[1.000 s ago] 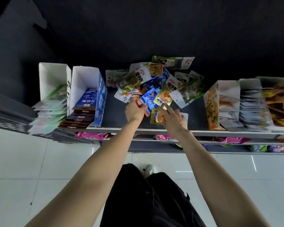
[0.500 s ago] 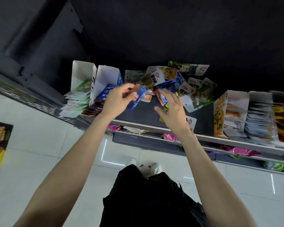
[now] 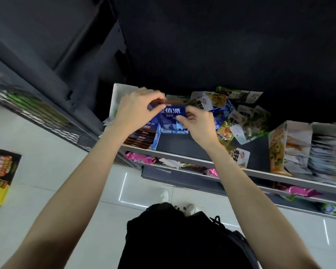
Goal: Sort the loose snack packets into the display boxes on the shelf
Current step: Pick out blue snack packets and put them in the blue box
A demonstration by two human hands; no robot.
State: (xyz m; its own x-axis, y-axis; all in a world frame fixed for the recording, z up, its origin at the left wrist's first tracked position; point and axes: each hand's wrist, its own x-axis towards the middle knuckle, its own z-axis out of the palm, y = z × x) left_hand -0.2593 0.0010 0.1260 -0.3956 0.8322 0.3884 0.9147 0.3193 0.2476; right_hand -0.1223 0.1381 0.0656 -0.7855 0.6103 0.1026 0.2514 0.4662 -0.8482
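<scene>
Both hands hold one blue snack packet [image 3: 171,113] with white characters, just above the blue-and-white display box [image 3: 156,136] at the shelf's left. My left hand [image 3: 138,109] pinches its left end and my right hand [image 3: 197,123] pinches its right end. Inside that box lies a stack of dark packets [image 3: 141,137]. A heap of loose packets [image 3: 233,115], green, yellow, blue and white, lies in the middle of the shelf to the right of my hands. A white display box [image 3: 117,98] stands further left, mostly hidden by my left hand.
Right of the heap stand a yellow display box [image 3: 279,150] and rows of stacked packets [image 3: 326,154]. One packet [image 3: 240,155] hangs over the shelf's front edge [image 3: 182,158]. Pink packets [image 3: 140,158] lie on lower shelves. A flattened carton [image 3: 0,175] lies on the tiled floor, left.
My left hand lifted a blue packet off the heap and carried it left toward the blue box. My right hand left the heap and took the packet's other end. The view swung left.
</scene>
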